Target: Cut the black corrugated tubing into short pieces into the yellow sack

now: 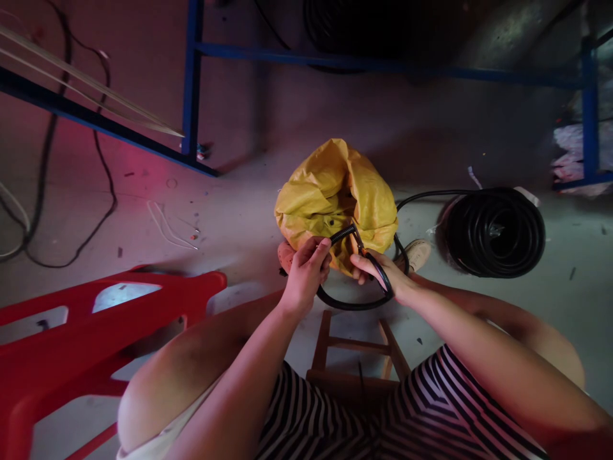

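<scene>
My left hand (308, 269) is closed around a black ribbed tube (342, 234), whose end points to the right. My right hand (376, 269) grips a cutting tool (358, 239) with dark handles and a bit of orange near its pivot. The tool's metal jaws touch or nearly touch the end of the tube. Below both hands a black hose (352, 305) curves in a loop. A yellow sack (330, 185) with a crumpled open top stands on the floor just beyond my hands.
A coil of black hose (495, 233) lies on the floor at right. Blue metal frames (383, 65) cross the far side. A red plastic stool (96, 326) is at left. Loose cables (110, 172) lie at far left, and a wooden stool (354, 345) is between my legs.
</scene>
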A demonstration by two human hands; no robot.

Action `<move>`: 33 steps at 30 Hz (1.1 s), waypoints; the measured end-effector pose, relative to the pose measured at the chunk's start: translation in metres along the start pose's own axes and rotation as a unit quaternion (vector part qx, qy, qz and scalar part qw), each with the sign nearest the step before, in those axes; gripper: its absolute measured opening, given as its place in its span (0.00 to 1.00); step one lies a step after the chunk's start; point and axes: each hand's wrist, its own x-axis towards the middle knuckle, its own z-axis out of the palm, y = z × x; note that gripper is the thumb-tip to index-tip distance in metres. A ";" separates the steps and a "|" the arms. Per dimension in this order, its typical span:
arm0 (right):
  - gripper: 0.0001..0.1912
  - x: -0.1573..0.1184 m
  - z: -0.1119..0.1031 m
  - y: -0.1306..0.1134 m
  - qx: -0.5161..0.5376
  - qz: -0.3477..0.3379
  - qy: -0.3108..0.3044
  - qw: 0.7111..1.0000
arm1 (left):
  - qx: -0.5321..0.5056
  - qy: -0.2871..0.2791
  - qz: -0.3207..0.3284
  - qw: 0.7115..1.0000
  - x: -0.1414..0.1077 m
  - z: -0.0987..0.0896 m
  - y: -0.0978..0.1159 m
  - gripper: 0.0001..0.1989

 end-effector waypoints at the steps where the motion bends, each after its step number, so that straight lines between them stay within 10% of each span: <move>1: 0.31 0.000 0.000 0.000 0.000 0.001 -0.001 1.000 | 0.002 -0.001 0.002 1.000 0.000 0.000 0.000 0.20; 33: 0.31 0.004 -0.001 0.006 -0.007 0.004 0.003 1.000 | 0.033 0.027 0.020 0.999 0.002 -0.001 0.001 0.19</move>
